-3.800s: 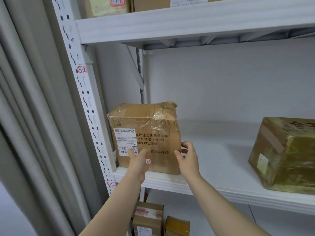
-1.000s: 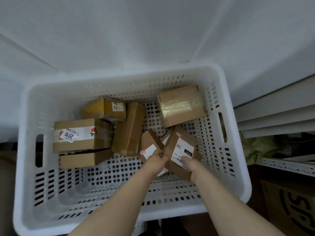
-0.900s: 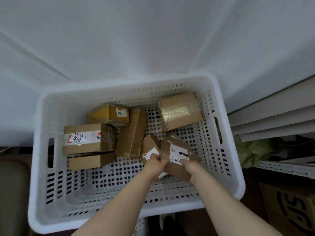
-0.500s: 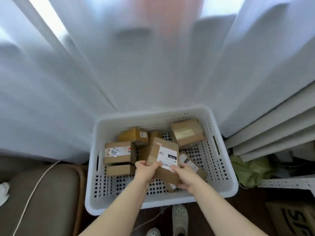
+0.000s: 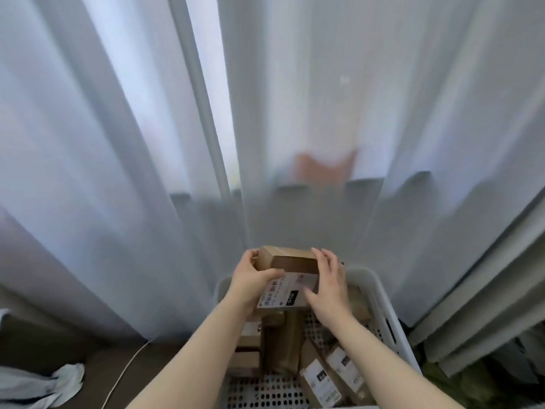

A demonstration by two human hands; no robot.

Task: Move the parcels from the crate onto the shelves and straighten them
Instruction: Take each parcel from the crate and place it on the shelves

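Curtains [image 5: 295,113], parcels [image 5: 283,343] in crate [image 5: 380,295], hands [image 5: 250,281] [image 5: 327,287] gripping box [image 5: 292,261]

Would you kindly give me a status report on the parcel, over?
Left hand and right hand both grip the brown cardboard parcel with white label. Held above the white perforated plastic crate. Pale curtain ahead, shelves not in view.

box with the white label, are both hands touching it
Touching. The head view shows the left hand wrapped round the left end of the box, thumb on its label, and the right hand gripping the right side.
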